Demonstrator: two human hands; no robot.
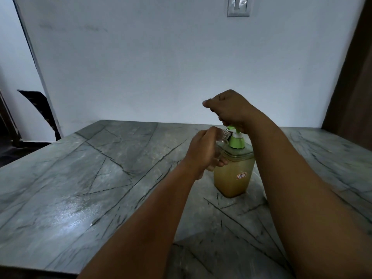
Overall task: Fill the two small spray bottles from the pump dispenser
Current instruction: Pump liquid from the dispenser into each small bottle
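Dispenser (233,174), amber-filled, green pump under clenched right hand (231,109); left hand (203,152) grasps clear uncapped bottle (222,137).

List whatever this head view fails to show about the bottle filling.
- Small spray bottle: the left hand wraps its body, so its fill level is hidden.
- Pump dispenser head: the right hand covers it; pressing or resting is unclear.
- Second spray bottle: not in view anywhere.
- Label on the dispenser: too small to read.
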